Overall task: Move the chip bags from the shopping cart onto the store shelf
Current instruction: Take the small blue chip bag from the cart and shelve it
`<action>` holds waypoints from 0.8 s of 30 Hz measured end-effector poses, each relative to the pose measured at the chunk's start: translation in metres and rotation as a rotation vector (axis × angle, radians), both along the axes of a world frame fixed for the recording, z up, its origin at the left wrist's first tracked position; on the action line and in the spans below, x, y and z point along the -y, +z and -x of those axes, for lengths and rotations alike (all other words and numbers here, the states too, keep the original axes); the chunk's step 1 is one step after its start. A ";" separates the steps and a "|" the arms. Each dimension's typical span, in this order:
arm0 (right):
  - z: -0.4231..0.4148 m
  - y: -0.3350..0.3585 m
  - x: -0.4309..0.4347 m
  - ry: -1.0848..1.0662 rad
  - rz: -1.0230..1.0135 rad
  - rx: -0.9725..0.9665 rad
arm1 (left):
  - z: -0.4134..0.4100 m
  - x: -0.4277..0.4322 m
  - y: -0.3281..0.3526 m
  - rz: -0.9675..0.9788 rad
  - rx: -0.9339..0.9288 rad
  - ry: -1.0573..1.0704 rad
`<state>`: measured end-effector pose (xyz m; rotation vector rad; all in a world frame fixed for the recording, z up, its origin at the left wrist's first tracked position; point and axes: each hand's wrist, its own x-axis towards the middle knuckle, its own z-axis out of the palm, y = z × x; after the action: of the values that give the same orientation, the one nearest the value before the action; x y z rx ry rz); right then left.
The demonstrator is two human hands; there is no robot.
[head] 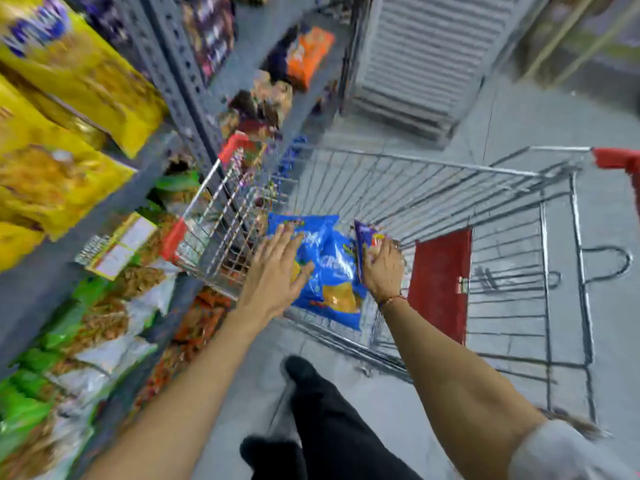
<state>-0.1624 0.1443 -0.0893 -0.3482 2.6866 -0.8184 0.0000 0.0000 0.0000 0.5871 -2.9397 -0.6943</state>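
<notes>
The person has bare forearms, a thin red-and-dark thread bracelet [390,301] on the right wrist, a pale grey short sleeve [568,455] at the right upper arm, black trousers [346,434] and dark shoes [299,370].

a shop aisle: stocked snack shelves [104,188] beside a shopping cart [415,188].

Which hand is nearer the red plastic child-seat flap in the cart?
Right. The right hand grips a small purple bag just left of the red plastic flap, close beside it. The left hand lies spread on the large blue chip bag, farther left.
</notes>
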 end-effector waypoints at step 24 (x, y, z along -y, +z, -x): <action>0.084 -0.105 -0.005 -0.398 0.200 0.758 | -0.004 -0.008 -0.032 -0.181 0.139 0.084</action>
<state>-0.2469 0.1493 -0.1946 0.4030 1.9758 -1.0631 0.0045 0.0079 -0.0321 0.7999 -2.9760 -0.9547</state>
